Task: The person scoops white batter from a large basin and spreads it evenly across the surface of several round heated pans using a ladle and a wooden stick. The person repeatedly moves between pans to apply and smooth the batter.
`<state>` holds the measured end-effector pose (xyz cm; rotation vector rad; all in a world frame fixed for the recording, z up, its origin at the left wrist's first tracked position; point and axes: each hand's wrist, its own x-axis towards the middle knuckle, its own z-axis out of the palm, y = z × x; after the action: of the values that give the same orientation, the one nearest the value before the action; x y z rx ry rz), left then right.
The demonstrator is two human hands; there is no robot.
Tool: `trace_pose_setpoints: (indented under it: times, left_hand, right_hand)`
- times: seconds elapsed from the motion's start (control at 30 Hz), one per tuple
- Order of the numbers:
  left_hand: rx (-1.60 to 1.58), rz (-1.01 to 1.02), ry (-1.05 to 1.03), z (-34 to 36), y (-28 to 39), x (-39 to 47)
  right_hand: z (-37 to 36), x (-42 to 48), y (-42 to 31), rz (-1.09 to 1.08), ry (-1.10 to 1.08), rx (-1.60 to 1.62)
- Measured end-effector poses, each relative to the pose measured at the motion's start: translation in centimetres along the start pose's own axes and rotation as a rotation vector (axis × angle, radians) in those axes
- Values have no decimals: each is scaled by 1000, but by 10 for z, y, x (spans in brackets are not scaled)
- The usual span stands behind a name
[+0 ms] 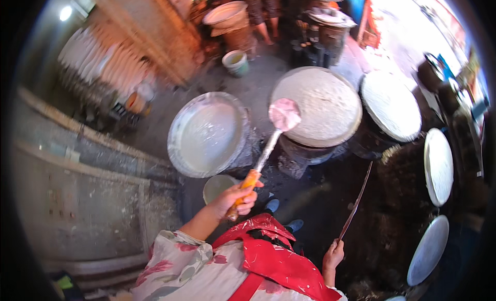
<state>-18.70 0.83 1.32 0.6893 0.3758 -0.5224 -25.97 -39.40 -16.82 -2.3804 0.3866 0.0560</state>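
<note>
My left hand point(243, 198) grips the orange handle of a long ladle point(285, 114). The ladle's round bowl looks coated in something pale and hangs in front of the left edge of a large round pan point(317, 105) whose top is covered in a white layer. My right hand point(333, 256) holds a long thin stick or blade point(356, 208) that points up and away over the dark floor. To the left of the large pan stands a wide metal basin point(209, 134) with whitish liquid in it.
More round white-topped pans point(391, 106) curve down the right side. A small bucket point(219, 188) stands below the basin, another bucket point(235, 63) beyond it. A person's legs point(263, 14) show at the top among stoves. White sacks point(102, 64) are stacked at the left.
</note>
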Motion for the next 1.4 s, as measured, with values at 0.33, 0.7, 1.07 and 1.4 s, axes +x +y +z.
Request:
trace_pose_setpoints:
  times: [0.33,0.7,1.07,1.4]
  left_hand:
    - [1084,3,819,-304,68,21]
    - [736,-369,507,-340,60,-31]
    - [-857,-58,3,-228,30,-80]
    - [-333,283,-41,-106,105,-181]
  right_hand:
    - [60,-1,-100,-298,-166,-118]
    - [209,2,-207,-224,-680,63]
    - [300,-52,-256,534,-1081,590]
    - [221,-30,-394,-34,-1170,713]
